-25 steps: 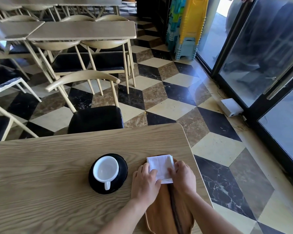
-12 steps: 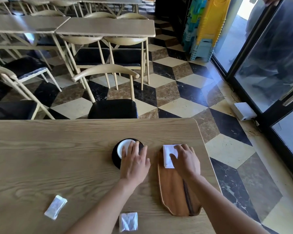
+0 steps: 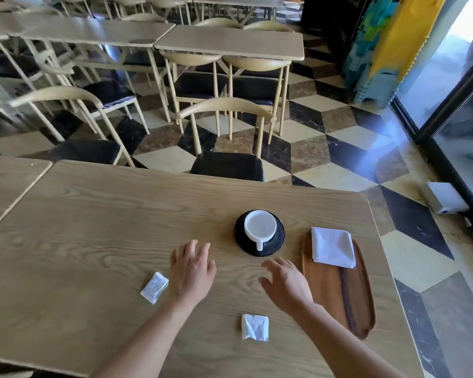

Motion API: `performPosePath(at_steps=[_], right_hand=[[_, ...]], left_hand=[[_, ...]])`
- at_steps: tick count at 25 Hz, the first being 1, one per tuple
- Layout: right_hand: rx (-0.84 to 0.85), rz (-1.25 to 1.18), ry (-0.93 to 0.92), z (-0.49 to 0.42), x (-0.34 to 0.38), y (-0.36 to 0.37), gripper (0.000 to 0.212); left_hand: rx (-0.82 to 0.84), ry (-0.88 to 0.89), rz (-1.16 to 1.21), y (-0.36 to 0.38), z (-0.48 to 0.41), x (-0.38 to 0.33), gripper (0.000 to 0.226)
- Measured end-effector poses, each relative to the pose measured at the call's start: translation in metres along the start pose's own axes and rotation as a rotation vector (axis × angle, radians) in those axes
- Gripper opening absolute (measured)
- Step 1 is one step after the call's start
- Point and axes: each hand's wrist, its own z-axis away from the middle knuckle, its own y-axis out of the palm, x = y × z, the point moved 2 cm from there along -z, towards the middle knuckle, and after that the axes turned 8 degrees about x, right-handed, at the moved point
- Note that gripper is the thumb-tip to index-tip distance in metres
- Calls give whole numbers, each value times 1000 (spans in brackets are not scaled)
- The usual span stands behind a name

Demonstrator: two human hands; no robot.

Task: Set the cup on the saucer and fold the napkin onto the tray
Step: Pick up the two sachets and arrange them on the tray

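Centre right of frame: cup (image 3: 260, 228) on saucer (image 3: 273, 245). Folded napkin (image 3: 333, 247) lies on tray (image 3: 336, 293), at its far end. Left hand (image 3: 193, 268) and right hand (image 3: 286, 285), lower centre, fingers spread, holding nothing.

Light: bright daylight from the glass door (image 3: 459, 110) at right
Glare: bluish flare over the floor (image 3: 366, 148)
Edges: wide-angle bending, slight blur

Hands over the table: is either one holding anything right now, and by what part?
Nothing is held. The left hand and right hand hover open above the table, apart from the cup and folded napkin.
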Motion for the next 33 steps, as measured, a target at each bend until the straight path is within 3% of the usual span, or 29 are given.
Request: performPosePath(at_steps=[5, 10, 16, 21, 26, 30, 33], right_hand=[[231, 79, 1, 12, 20, 34, 41], [411, 217, 54, 25, 12, 53, 66], [344, 154, 47, 36, 14, 71, 44], [253, 48, 86, 28, 40, 78, 31], [210, -64, 160, 12, 55, 83, 34], [183, -84, 193, 11, 46, 80, 31], [167, -117, 193, 13, 39, 78, 23]], left_hand=[[96, -175, 41, 11, 23, 57, 40], [189, -407, 92, 27, 36, 104, 39], [226, -402, 91, 39, 39, 106, 27], [217, -224, 68, 47, 63, 47, 33], [300, -72, 92, 66, 76, 2, 33], [265, -106, 238, 68, 76, 9, 31], [240, -160, 344, 69, 67, 27, 42]])
